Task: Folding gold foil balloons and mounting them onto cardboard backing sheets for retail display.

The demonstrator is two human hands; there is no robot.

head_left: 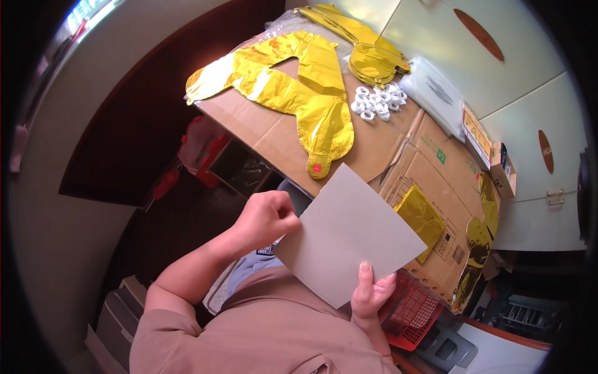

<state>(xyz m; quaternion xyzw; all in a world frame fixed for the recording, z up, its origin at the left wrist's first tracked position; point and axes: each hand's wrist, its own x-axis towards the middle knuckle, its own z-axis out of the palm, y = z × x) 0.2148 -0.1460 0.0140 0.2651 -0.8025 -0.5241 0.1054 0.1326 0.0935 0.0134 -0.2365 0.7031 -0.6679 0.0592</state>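
A flat grey cardboard sheet (349,237) is tilted in front of my chest, one corner pointing at the table. My right hand (372,292) grips its lower right edge, the thumb lying on top and the fingers partly hidden. At the sheet's left edge is my left hand (269,217), closed in a fist with the thumb side against or very near the edge. Whatever it holds, if anything, is hidden. Just beyond the sheet lies a folded gold foil piece (420,218). A large flat gold foil balloon (324,118) is spread on the cardboard-covered table (249,121).
White ring-shaped rolls (379,101) are piled by more gold foil balloons (377,59). A clear plastic box (433,93) and a small wooden box (502,168) stand along the white cabinets (529,118). More gold foil (478,243) hangs at the right edge. A red basket (408,311) sits below.
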